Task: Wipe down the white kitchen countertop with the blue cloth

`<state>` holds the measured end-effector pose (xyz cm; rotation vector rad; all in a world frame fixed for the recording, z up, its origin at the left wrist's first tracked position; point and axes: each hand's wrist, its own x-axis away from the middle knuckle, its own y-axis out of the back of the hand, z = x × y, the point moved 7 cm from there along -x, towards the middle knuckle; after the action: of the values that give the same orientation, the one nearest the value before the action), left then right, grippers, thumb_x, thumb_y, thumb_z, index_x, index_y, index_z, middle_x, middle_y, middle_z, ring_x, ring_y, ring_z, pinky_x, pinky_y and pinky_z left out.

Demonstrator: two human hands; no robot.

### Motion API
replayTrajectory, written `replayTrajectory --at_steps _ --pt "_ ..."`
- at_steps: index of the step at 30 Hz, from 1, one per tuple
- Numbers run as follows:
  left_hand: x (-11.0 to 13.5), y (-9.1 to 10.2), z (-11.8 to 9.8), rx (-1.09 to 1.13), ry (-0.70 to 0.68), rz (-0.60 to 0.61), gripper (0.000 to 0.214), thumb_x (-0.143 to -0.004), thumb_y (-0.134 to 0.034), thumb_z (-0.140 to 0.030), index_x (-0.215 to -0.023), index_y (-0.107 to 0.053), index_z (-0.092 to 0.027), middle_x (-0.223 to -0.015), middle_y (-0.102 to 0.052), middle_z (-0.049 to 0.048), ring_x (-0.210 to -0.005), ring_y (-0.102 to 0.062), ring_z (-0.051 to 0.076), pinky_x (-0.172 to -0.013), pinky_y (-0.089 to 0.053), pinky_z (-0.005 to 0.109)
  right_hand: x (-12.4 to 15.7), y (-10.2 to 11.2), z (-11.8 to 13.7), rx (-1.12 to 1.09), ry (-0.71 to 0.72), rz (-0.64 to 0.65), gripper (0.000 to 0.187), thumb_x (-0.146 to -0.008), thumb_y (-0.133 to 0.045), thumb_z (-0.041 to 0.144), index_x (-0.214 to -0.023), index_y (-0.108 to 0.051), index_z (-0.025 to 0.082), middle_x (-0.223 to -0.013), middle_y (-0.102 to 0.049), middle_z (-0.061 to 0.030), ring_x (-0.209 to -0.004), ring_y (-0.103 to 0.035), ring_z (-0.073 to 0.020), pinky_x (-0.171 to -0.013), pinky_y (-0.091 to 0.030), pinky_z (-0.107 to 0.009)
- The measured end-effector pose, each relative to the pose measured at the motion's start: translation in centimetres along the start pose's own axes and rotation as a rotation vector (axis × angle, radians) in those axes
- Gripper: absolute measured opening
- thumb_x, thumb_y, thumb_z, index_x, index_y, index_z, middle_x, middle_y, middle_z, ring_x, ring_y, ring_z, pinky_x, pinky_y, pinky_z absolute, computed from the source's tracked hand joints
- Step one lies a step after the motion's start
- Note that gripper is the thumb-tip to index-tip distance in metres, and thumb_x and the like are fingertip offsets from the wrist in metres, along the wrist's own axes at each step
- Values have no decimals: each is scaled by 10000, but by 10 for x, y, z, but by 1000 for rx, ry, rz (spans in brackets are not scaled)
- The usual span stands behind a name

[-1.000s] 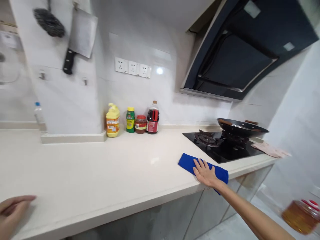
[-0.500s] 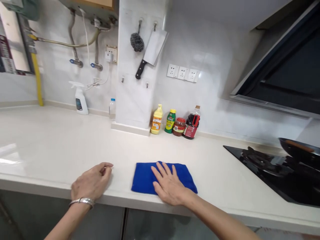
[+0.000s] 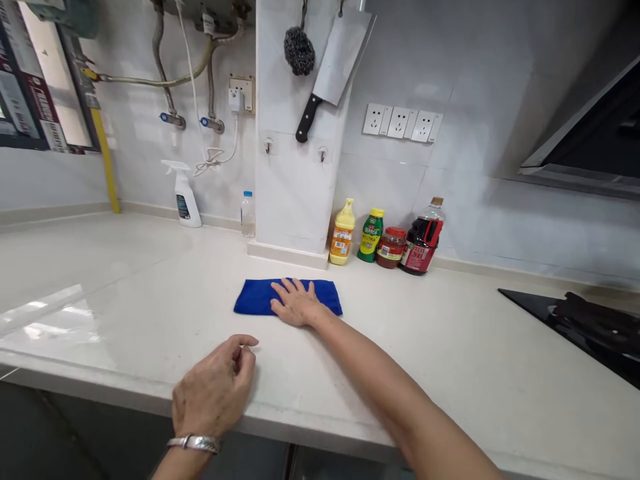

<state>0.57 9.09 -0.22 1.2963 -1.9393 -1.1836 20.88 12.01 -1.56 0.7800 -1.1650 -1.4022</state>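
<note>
In front of the tiled pillar (image 3: pixel 295 207), a folded blue cloth (image 3: pixel 255 298) lies flat on the pale stone countertop (image 3: pixel 125 267). My right hand (image 3: pixel 297 303) rests on the cloth, its fingers (image 3: pixel 293 288) slightly spread and flat, pinching nothing. My left hand (image 3: pixel 215 393), wearing a silver bangle (image 3: pixel 194 443), is nearer the counter's front edge, holding nothing, its fingers (image 3: pixel 245 347) loosely curled.

Caution: if the cloth is pushed right of the pillar without a check on reach, it could strike the containers there and topple the tall one. If it is dragged too far toward the operator, it could slip over the front edge.

Inventory, right of the pillar: one yellow squeeze bottle (image 3: pixel 343 233), one green bottle (image 3: pixel 371 235), one red-lidded jar (image 3: pixel 391 248), one dark sauce bottle (image 3: pixel 423 240). Left of the pillar: one spray bottle (image 3: pixel 184 200), one small water bottle (image 3: pixel 247 217). On the pillar: one cleaver (image 3: pixel 340 60), one wire scourer (image 3: pixel 299 50). Far right of the pillar: one black gas cooktop (image 3: pixel 565 327).
</note>
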Motion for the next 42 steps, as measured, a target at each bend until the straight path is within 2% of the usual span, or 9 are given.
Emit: replayTrajectory --at_steps 6,10,12,18,22,26,32,37,42 --pt "3 2 -2 -64 21 16 315 -955 -389 -318 -1063 -683 -353 -812 -716 -5 -793 -635 244 -683 -373 352 -33 8 -39 36 -77 -16 679 -999 -202 601 -1611 -170 307 -1698 -97 -14 -1554 -51 -297 -1213 -8 -665" --pt "3 1 -3 -70 27 9 309 -953 -405 -306 -1062 -690 -352 -813 -721 -9 -782 -632 236 -678 -367 349 -39 13 -68 89 -115 -78 663 -1008 -203 574 -1607 -206 289 -1690 -155 -15 -1556 -34 -266 -1230 66 -582" --pt "3 1 -3 -72 25 -2 299 -946 -417 -308 -1053 -694 -348 -796 -717 -10 -780 -629 231 -680 -363 343 -36 16 -81 100 -123 -100 648 -1012 -219 555 -1602 -230 287 -1686 -174 -9 -1554 -44 -247 -1240 65 -525" --pt "2 1 -3 -41 -20 -7 323 -937 -395 -324 -1040 -701 -321 -774 -714 -2 -740 -626 210 -644 -361 315 -11 27 -126 105 -208 -117 614 -1016 -215 535 -1591 -259 324 -1672 -225 26 -1514 -209 -223 -1238 -140 -458" --pt "3 4 -2 -32 -3 -12 330 -922 -382 -343 -1028 -695 -335 -816 -727 -4 -778 -637 227 -650 -361 321 12 28 -140 108 -311 -114 634 -1014 -187 537 -1603 -222 307 -1680 -197 6 -1527 -171 -273 -1237 -114 -525" --pt "3 7 -4 3 17 -2 316 -896 -390 -363 -989 -692 -358 -884 -742 -13 -847 -646 246 -681 -367 333 41 22 -130 108 -367 -85 673 -1011 -150 555 -1619 -163 265 -1692 -138 -46 -1540 -112 -341 -1223 -85 -615" --pt "1 10 -4 27 14 6 345 -893 -364 -422 -966 -690 -337 -960 -748 18 -927 -656 280 -716 -388 355 105 11 -88 99 -325 -48 689 -1009 -169 570 -1622 -145 257 -1695 -112 -61 -1541 -80 -375 -1217 -72 -651" --pt "4 15 -12 1 -30 45 357 -899 -342 -407 -1007 -665 -300 -1043 -738 45 -973 -668 300 -761 -426 383 158 0 -47 12 -253 -103 709 -1006 -193 574 -1620 -168 219 -1690 -107 -110 -1535 -39 -414 -1200 -11 -694" --pt "12 21 -26 36 -17 15 403 -927 -332 -358 -1195 -602 -228 -1158 -714 68 -1029 -678 258 -845 -481 367 187 2 -41 -182 -92 -103 729 -978 -351 597 -1592 -278 210 -1679 -155 -119 -1546 -55 -361 -1224 -9 -651"
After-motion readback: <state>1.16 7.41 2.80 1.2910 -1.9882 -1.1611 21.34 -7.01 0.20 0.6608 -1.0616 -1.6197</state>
